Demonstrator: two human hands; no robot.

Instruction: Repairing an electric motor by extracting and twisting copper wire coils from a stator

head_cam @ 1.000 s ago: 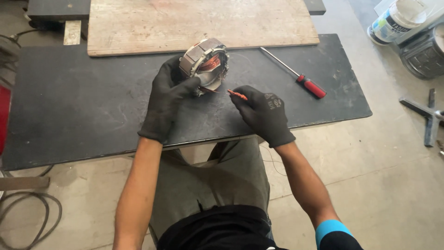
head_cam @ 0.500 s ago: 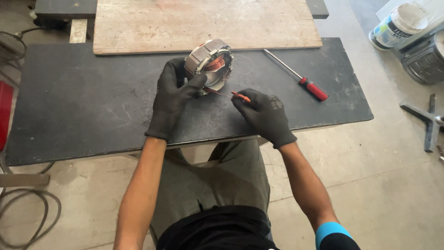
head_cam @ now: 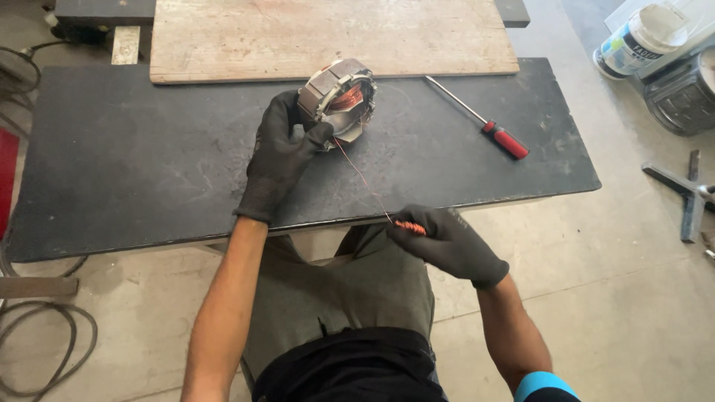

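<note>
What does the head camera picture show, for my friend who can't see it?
A person in black gloves sits at a dark table. The left hand steadies a round metal motor part wound with copper, and the right hand pulls a thin wire from it. A red-handled screwdriver lies nearby.

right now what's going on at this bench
A person in black gloves sits at a dark tabletop. The left hand steadies a motor stator with copper windings on the table. The right hand is off the near edge, pinching a small orange-wrapped piece from which a thin copper wire runs taut up to the stator. A red-handled screwdriver lies untouched to the right, with a wooden board behind.
</note>
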